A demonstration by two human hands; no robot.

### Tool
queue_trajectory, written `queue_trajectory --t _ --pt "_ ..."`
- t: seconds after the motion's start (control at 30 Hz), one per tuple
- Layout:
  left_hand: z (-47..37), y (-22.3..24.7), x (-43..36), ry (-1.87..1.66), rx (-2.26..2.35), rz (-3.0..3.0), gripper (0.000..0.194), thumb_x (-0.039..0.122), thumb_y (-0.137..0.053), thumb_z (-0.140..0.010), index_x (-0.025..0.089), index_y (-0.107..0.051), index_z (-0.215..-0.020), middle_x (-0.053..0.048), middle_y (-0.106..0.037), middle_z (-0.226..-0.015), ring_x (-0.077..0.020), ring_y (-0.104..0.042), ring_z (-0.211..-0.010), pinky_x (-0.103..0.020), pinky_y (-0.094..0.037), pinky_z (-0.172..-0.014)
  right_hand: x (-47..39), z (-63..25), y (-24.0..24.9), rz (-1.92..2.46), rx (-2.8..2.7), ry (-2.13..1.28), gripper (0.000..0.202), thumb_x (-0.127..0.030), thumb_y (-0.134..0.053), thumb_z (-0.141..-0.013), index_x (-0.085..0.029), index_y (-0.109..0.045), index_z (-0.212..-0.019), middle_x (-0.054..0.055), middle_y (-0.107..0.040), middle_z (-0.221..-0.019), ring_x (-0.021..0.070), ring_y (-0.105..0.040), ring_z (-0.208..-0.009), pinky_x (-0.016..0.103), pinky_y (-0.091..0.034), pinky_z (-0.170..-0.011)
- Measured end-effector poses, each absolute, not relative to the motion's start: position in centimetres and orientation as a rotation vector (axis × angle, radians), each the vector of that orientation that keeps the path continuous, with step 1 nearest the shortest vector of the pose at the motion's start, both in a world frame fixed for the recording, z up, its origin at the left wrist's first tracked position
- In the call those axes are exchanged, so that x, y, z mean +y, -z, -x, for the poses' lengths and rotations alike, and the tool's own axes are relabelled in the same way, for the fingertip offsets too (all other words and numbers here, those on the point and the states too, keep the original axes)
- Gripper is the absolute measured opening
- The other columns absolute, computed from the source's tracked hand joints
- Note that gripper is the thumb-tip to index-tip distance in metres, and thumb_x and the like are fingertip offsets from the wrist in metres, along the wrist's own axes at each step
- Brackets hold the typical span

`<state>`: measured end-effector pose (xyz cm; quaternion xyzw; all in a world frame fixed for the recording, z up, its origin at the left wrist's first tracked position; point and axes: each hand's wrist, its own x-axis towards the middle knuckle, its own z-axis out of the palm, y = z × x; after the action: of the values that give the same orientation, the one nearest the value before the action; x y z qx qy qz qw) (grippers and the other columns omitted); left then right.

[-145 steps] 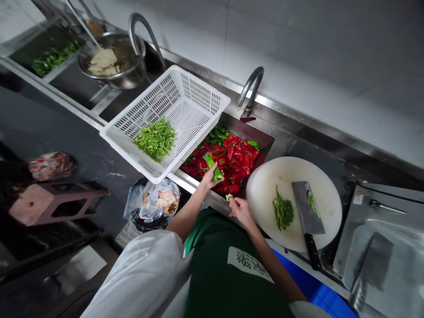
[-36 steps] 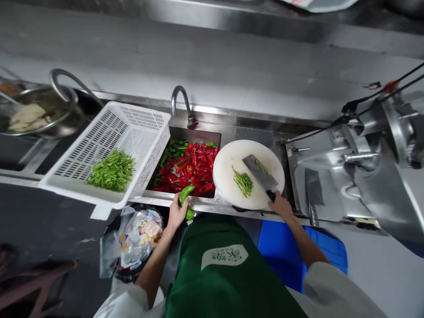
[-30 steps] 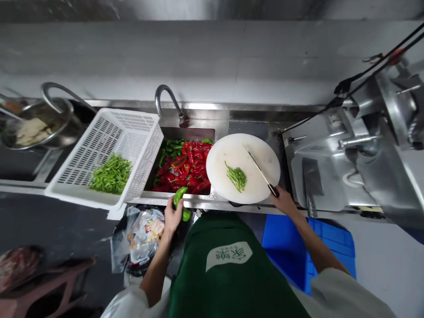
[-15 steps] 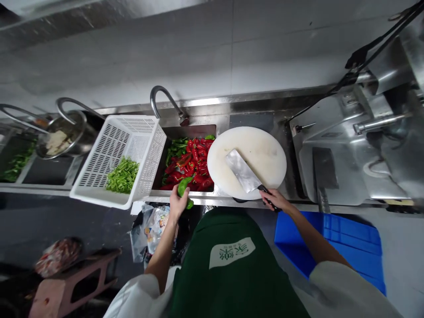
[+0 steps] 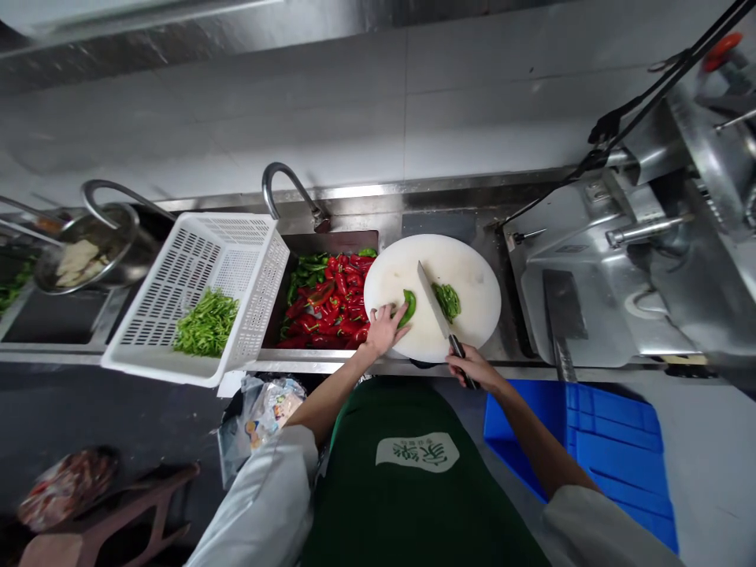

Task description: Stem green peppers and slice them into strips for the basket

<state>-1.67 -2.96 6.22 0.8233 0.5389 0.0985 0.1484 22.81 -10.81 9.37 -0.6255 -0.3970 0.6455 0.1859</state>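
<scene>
My left hand (image 5: 385,331) presses a green pepper (image 5: 407,307) against the left part of the round white cutting board (image 5: 390,268), its fingers on the pepper's near side. In my right hand (image 5: 469,365) is the black handle of a cleaver (image 5: 434,303). The blade stands on edge over the board, just right of the green pepper and apart from it. A small heap of cut green pepper (image 5: 447,302) lies to the right of the blade.
Left of the board, a sink (image 5: 369,239) holds red peppers (image 5: 331,303) and green peppers (image 5: 307,274). A white basket (image 5: 194,236) contains chopped greens (image 5: 208,323). A faucet (image 5: 292,185) arches over the sink. Another cleaver (image 5: 564,315) lies at right; a blue bin (image 5: 620,449) stands below.
My left hand has moved right from the sink's front edge onto the board with green pepper. The cleaver has turned from lying flat to on edge. Cut green pepper now lies on the board.
</scene>
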Motion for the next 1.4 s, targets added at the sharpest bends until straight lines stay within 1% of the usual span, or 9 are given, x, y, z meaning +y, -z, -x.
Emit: queue_trajectory --t 0.13,0.23,0.37,0.53,0.63,0.73,1.07,1.23,1.4 --pt "4.9 -6.5 -4.9 -0.761 1.648 -2.091 0.049 0.048 -0.045 -0.096 0.020 -0.050 -0.136 -0.016 -0.054 -0.130 -0.0285 -0.049 -0.121 -0.046 -0.039 -0.101 -11.6 -20.3 -10.1 1.886 -1.346 -1.608 0.033 -0.056 -0.050 -0.086 -0.023 -0.049 -0.089 -0.007 -0.051 -0.049 0.0139 -0.049 -0.037 0.024 -0.038 -0.039" --pt "8.0 -6.7 -6.6 -1.111 1.794 -1.781 0.040 0.042 -0.040 -0.099 0.017 -0.055 -0.126 -0.015 -0.059 -0.119 -0.0247 -0.055 -0.114 -0.042 -0.043 -0.101 -12.7 -17.7 -10.3 2.130 -1.732 -1.146 0.033 -0.050 -0.041 -0.095 -0.019 -0.054 -0.097 0.006 -0.067 -0.069 0.0216 -0.067 -0.063 0.028 -0.047 -0.058" --pt "11.4 -6.4 -8.8 -1.254 1.892 -1.605 0.038 0.042 -0.039 -0.099 0.016 -0.056 -0.121 -0.014 -0.061 -0.115 -0.0237 -0.058 -0.111 -0.041 -0.045 -0.101 -14.8 -13.3 -9.2 2.384 -2.045 -0.863 0.035 -0.043 -0.037 -0.100 -0.013 -0.054 -0.109 0.015 -0.073 -0.084 0.0271 -0.072 -0.079 0.031 -0.049 -0.068" --pt "11.1 -7.9 -7.3 -1.203 1.728 -1.820 0.045 0.041 -0.032 -0.101 0.017 -0.049 -0.135 -0.017 -0.056 -0.131 -0.0251 -0.051 -0.127 -0.044 -0.040 -0.110 -16.2 -10.5 -7.3 2.500 -2.102 -0.824 0.037 -0.040 -0.032 -0.102 -0.010 -0.053 -0.111 0.017 -0.073 -0.085 0.0286 -0.073 -0.080 0.033 -0.050 -0.067" --pt "7.4 -10.0 -3.1 -1.114 1.560 -2.056 0.055 0.039 -0.027 -0.101 0.014 -0.029 -0.150 -0.018 -0.034 -0.154 -0.0274 -0.025 -0.148 -0.048 -0.025 -0.120 -16.4 -10.0 -7.1 2.562 -2.090 -0.782 0.039 -0.042 -0.032 -0.103 -0.010 -0.052 -0.113 0.018 -0.073 -0.085 0.0287 -0.073 -0.080 0.033 -0.050 -0.068" --pt "2.7 -11.0 1.3 -0.930 1.367 -2.289 0.060 0.037 -0.024 -0.101 0.010 -0.017 -0.155 -0.018 -0.017 -0.162 -0.0292 -0.006 -0.152 -0.053 -0.013 -0.122 -16.4 -9.4 -7.2 2.600 -2.071 -0.727 0.040 -0.042 -0.031 -0.103 -0.009 -0.051 -0.116 0.018 -0.073 -0.085 0.0282 -0.073 -0.083 0.031 -0.050 -0.069" --pt "-0.9 -4.2 5.3 -0.492 1.091 -2.529 0.060 0.040 -0.028 -0.101 0.015 -0.022 -0.155 -0.017 -0.009 -0.163 -0.0314 -0.006 -0.152 -0.062 -0.006 -0.119 -17.1 -7.4 -6.3 2.640 -1.948 -0.741 0.042 -0.041 -0.030 -0.103 -0.008 -0.055 -0.115 0.020 -0.071 -0.082 0.0281 -0.073 -0.077 0.032 -0.052 -0.067" --pt "-1.2 -4.5 6.6 -0.408 1.063 -2.575 0.057 0.041 -0.028 -0.102 0.021 -0.023 -0.155 -0.013 -0.005 -0.164 -0.0311 -0.004 -0.152 -0.062 -0.002 -0.119 -15.3 -6.3 -6.1 2.641 -1.868 -0.897 0.042 -0.039 -0.030 -0.104 -0.006 -0.052 -0.117 0.021 -0.072 -0.087 0.0277 -0.073 -0.085 0.033 -0.052 -0.072" --pt "-2.6 -6.4 7.2 -0.288 1.096 -2.583 0.057 0.040 -0.025 -0.102 0.020 -0.021 -0.156 -0.014 -0.007 -0.164 -0.0313 -0.006 -0.152 -0.064 -0.009 -0.118 -14.8 -8.3 -8.1 2.644 -1.847 -0.993 0.033 -0.040 -0.035 -0.103 -0.012 -0.050 -0.112 0.016 -0.073 -0.088 0.0264 -0.073 -0.087 0.031 -0.050 -0.074"
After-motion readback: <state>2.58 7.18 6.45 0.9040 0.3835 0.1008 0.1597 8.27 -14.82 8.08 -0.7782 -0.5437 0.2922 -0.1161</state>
